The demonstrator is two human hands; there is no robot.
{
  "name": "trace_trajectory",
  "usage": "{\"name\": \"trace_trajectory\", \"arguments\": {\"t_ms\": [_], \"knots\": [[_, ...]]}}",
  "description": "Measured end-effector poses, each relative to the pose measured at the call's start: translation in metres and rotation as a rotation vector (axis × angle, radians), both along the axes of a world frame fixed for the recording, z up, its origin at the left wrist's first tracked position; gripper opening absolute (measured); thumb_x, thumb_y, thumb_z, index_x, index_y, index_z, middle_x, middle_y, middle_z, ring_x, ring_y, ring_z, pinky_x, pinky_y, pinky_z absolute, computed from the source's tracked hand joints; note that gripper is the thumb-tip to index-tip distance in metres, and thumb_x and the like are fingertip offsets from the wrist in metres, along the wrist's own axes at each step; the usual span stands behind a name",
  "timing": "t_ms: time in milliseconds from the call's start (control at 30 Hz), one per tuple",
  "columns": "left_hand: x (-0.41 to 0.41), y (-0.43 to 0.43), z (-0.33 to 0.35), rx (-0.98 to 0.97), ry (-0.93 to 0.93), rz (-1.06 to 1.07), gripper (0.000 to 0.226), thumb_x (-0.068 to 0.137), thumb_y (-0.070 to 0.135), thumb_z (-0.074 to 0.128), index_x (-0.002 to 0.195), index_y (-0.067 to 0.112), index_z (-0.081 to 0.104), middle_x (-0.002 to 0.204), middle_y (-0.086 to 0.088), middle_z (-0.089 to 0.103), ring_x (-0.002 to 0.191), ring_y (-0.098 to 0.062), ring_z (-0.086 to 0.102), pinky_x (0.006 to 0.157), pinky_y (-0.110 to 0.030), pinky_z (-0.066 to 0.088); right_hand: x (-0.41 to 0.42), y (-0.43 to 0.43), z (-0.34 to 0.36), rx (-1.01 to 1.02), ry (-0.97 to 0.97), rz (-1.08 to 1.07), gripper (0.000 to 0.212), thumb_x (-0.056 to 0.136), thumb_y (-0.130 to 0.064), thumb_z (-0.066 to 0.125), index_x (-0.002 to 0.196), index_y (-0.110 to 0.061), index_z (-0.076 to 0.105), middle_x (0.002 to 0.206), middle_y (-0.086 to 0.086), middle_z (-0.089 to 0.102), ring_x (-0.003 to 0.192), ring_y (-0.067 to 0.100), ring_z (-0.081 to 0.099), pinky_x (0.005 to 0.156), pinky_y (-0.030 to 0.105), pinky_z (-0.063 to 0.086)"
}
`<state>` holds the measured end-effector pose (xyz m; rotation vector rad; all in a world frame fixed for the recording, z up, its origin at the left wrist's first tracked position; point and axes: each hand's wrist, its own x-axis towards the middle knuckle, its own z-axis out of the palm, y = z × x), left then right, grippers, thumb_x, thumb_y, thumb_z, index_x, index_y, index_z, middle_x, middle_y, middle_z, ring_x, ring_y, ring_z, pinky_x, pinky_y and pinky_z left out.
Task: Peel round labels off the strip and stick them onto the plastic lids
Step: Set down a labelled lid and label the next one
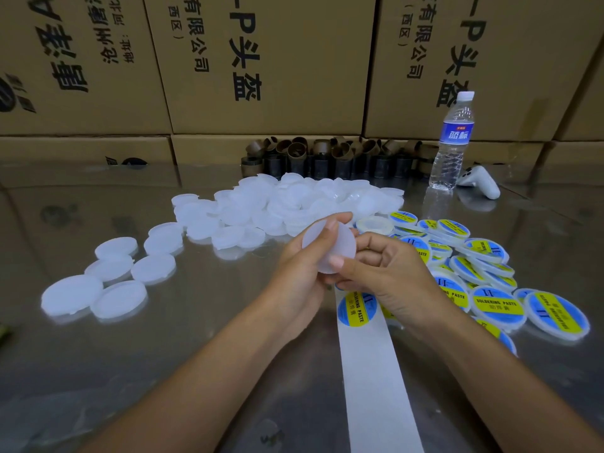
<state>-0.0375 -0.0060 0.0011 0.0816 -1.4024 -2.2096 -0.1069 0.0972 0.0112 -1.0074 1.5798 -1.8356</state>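
A plain lid is held between both hands, just above the strip's far end. It is gripped by the curled left hand and pinched at its near edge by the right hand.

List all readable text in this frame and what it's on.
"SOLDERING PASTE": round label on the strip, also the labelled lids.
"P头盔", "有限公司", "(西区)": cardboard boxes, printed sideways.
"蓝标": water bottle.
Held plain lid: no text.
Small line under "SOLDERING PASTE" and the upside-down print on the left box: too blurred to read.
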Motion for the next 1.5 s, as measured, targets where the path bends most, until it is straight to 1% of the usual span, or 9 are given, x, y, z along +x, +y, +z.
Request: {"name": "trace_trajectory", "arguments": {"t_ms": [233, 400, 600, 733, 867, 933, 1067, 1233, 1500], "knots": [[0.004, -0.015, 0.0, 0.081, 0.007, 0.039, 0.017, 0.086, 0.017, 0.055, 0.1, 0.01, 0.063, 0.081, -0.004, 0.074, 0.072, -0.016, 0.07, 0.067, -0.022, 0.056, -0.024, 0.007, -0.009, 0.131, 0.552, -0.547, 0.01, 0.084, -0.022, 0.066, 0.077, -0.027, 0.059, 0.061, -0.008, 0.06, 0.056, 0.006, 0.051, 0.059, 0.026, 0.045], [0.004, -0.021, -0.005, 0.079, -0.054, 0.083, 0.012, 0.094, 0.01, 0.053, 0.1, 0.013, 0.063, 0.08, -0.005, 0.072, 0.067, -0.017, 0.068, 0.062, -0.028, 0.058, -0.024, 0.01, -0.017, 0.432, 0.709, -0.364, 0.016, 0.077, -0.024, 0.065, 0.083, -0.035, 0.055, 0.064, -0.008, 0.059, 0.057, 0.007, 0.051, 0.064, 0.035, 0.048], [0.003, -0.021, -0.01, -0.056, -0.202, 0.262, 0.017, 0.094, 0.006, 0.054, 0.087, 0.016, 0.066, 0.077, 0.0, 0.073, 0.062, -0.012, 0.068, 0.057, -0.024, 0.057, -0.023, 0.007, -0.009, 0.238, 0.407, -0.244, 0.038, 0.08, 0.007, 0.06, 0.088, -0.03, 0.063, 0.059, 0.009, 0.055, 0.056, 0.014, 0.05, 0.06, 0.024, 0.046], [0.003, -0.019, -0.01, -0.078, -0.283, 0.3, 0.014, 0.093, 0.009, 0.058, 0.083, 0.016, 0.065, 0.079, -0.003, 0.069, 0.06, -0.011, 0.066, 0.055, -0.024, 0.056, -0.028, 0.007, -0.007, 0.071, 0.152, -0.279, 0.03, 0.083, 0.004, 0.064, 0.089, -0.025, 0.066, 0.06, -0.002, 0.065, 0.059, 0.011, 0.061, 0.059, 0.018, 0.05], [0.003, -0.015, -0.01, -0.136, -0.357, 0.122, 0.026, 0.093, 0.027, 0.059, 0.102, 0.004, 0.067, 0.096, -0.015, 0.067, 0.082, -0.024, 0.062, 0.08, -0.041, 0.054, -0.027, 0.004, -0.009, -0.028, 0.061, -0.298, 0.023, 0.082, -0.001, 0.068, 0.084, -0.023, 0.067, 0.064, -0.004, 0.068, 0.06, 0.008, 0.065, 0.056, 0.017, 0.05], [0.004, -0.013, -0.009, -0.168, -0.365, 0.053, 0.027, 0.094, 0.025, 0.058, 0.104, 0.002, 0.067, 0.097, -0.015, 0.067, 0.085, -0.026, 0.059, 0.077, -0.038, 0.051, -0.027, 0.003, -0.009, -0.033, 0.051, -0.295, 0.021, 0.081, -0.002, 0.069, 0.082, -0.022, 0.067, 0.068, -0.002, 0.071, 0.064, 0.009, 0.067, 0.062, 0.021, 0.053], [0.004, -0.015, -0.01, -0.146, -0.368, 0.056, 0.022, 0.093, 0.018, 0.058, 0.107, 0.002, 0.067, 0.101, -0.017, 0.066, 0.089, -0.028, 0.056, 0.08, -0.039, 0.044, -0.025, 0.002, -0.01, -0.006, 0.149, -0.3, 0.018, 0.081, -0.007, 0.071, 0.082, -0.025, 0.067, 0.071, -0.005, 0.07, 0.063, 0.003, 0.064, 0.063, 0.019, 0.051], [0.005, -0.018, -0.008, -0.04, -0.357, 0.018, 0.037, 0.094, 0.02, 0.055, 0.122, -0.004, 0.059, 0.123, -0.029, 0.059, 0.098, -0.032, 0.055, 0.088, -0.044, 0.039, -0.017, 0.005, -0.012, 0.083, 0.735, -0.387, 0.026, 0.075, -0.023, 0.077, 0.087, -0.04, 0.062, 0.099, -0.007, 0.052, 0.087, -0.002, 0.051, 0.074, 0.003, 0.035], [0.005, -0.021, -0.008, 0.041, -0.367, -0.118, 0.037, 0.093, 0.027, 0.052, 0.122, 0.007, 0.062, 0.112, -0.015, 0.067, 0.094, -0.028, 0.062, 0.084, -0.04, 0.045, -0.017, 0.006, -0.012, 0.035, 0.846, -0.415, 0.032, 0.069, -0.026, 0.08, 0.092, -0.04, 0.063, 0.104, -0.005, 0.051, 0.105, 0.015, 0.046, 0.087, 0.003, 0.027]]}}
